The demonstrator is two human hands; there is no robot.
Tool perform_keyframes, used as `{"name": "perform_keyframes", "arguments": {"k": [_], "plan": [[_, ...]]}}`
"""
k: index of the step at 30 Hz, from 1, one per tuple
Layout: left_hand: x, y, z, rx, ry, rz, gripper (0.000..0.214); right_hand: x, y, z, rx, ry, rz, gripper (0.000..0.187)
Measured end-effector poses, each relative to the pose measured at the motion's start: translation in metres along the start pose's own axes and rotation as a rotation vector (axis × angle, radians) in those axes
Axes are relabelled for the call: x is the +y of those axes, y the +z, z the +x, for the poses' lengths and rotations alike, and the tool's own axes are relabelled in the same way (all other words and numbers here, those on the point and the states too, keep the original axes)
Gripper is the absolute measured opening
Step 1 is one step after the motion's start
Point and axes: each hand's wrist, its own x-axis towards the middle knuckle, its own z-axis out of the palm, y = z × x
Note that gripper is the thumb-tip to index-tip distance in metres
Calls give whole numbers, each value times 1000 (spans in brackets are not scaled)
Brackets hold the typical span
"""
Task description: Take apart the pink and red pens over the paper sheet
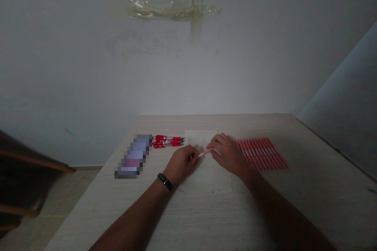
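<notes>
A thin pink stick (205, 151) lies across the middle of a pale wood-grain desk (206, 219), held between both hands. The left hand's (181, 163) fingers (192, 156) close narrowly on one end, and the right hand's (228, 155) fingers (216, 143) close on the other. A black wristband (165, 182) circles the left wrist. A pale sheet of paper (206, 174) lies under the hands. Glossy red pens (167, 141) sit left of them, beside a pixelated flat package (133, 157). Red-and-white striped sticks (262, 153) lie in a row on the right. Behind the desk rises a grey-white wall (206, 74) with yellowed clear tape (173, 11); dark wooden furniture (23, 172) stands on a beige floor (61, 192) at left.
</notes>
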Motion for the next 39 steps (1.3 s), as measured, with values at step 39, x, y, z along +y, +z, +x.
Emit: {"name": "perform_keyframes", "arguments": {"k": [39], "plan": [[-3,-4,0,24,-44,60,11,27,-12,-1,146,79,35,21]]}}
